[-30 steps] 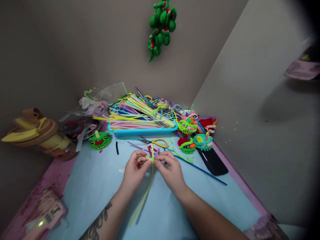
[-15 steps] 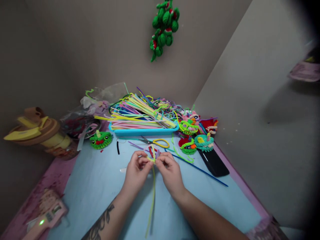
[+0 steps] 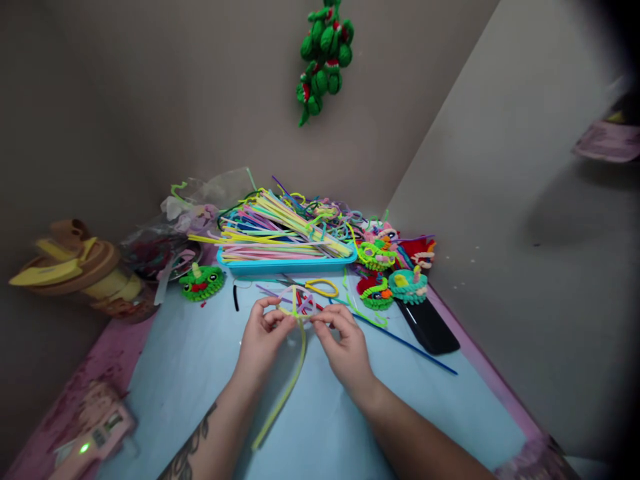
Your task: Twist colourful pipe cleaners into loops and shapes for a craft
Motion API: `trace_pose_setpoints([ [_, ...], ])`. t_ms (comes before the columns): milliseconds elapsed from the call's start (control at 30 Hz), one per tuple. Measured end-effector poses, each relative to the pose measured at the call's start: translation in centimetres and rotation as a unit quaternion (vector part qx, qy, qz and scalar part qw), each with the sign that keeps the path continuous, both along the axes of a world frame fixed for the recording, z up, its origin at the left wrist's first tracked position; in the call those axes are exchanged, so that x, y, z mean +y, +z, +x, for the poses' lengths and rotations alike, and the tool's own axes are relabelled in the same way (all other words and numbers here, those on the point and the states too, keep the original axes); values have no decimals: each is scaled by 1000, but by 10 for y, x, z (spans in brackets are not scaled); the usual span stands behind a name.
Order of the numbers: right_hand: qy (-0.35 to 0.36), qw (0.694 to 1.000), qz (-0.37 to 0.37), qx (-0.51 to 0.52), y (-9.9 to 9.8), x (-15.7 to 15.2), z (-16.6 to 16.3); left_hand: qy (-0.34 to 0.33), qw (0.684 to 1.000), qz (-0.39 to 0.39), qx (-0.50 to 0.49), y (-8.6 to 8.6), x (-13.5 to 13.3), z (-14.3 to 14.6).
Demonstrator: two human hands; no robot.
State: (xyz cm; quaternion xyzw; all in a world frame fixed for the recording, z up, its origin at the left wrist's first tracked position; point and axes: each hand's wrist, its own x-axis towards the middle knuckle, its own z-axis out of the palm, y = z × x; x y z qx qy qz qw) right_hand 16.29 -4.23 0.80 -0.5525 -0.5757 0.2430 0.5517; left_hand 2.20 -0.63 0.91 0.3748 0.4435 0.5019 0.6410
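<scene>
Over the light blue table top [image 3: 200, 360], my left hand [image 3: 263, 340] and my right hand [image 3: 343, 343] pinch a yellow-green pipe cleaner [image 3: 285, 393] between thumb and fingers. Its upper end is bent into a small loop [image 3: 296, 300] just above my fingertips. The long tail hangs down toward me between my forearms. Both hands are closed on it, a few centimetres apart.
A blue tray [image 3: 285, 265] piled with coloured pipe cleaners sits behind my hands, yellow-handled scissors [image 3: 315, 287] in front of it. Finished fuzzy figures [image 3: 395, 280] and a black phone [image 3: 430, 327] lie right, a green frog [image 3: 201, 281] left, a glue gun [image 3: 93, 437] bottom left.
The top of the pipe cleaner has gone from a tight twist to an open loop above my fingers, and the hanging tail has swung from straight down toward the left.
</scene>
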Motion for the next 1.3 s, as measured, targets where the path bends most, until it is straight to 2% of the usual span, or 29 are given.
trace_pose_setpoints([
  [67,38,998,8,-43,-2,-1,0,11,1000,-10,-11,0,1,-2],
  [167,145,978,-6,-148,-5,-4,-2,33,998,-21,-48,0,3,-3],
  [233,213,944,-20,-250,-7,-6,-2,51,996,-34,-71,0,6,-5],
  [333,270,882,-28,-384,-9,-8,-3,85,992,-50,-84,-2,10,-8],
  [400,296,856,-18,-424,-12,-8,-4,103,990,-51,-83,-3,13,-10],
  [467,317,847,8,-426,-12,-8,-5,116,990,-42,-72,-5,14,-11],
  [567,363,858,73,-357,-4,-11,-8,140,990,7,-19,-7,15,-12],
  [633,407,871,110,-251,6,-16,-10,157,984,65,48,-7,15,-13],
  [700,429,887,116,-128,17,-22,-10,172,969,124,124,-7,15,-16],
  [767,419,902,103,-33,25,-26,-9,183,954,162,176,-8,17,-19],
  [867,393,913,95,45,30,-26,-4,194,946,172,194,-9,20,-23],
  [1033,393,911,86,89,26,-23,1,188,954,153,178,-8,25,-27],
  [1100,368,920,75,115,22,-21,4,172,960,144,167,-8,26,-29],
  [1200,261,950,67,155,15,-19,10,116,979,105,129,-7,28,-30],
  [1300,184,974,65,112,10,-15,14,78,992,55,84,-9,27,-28],
])
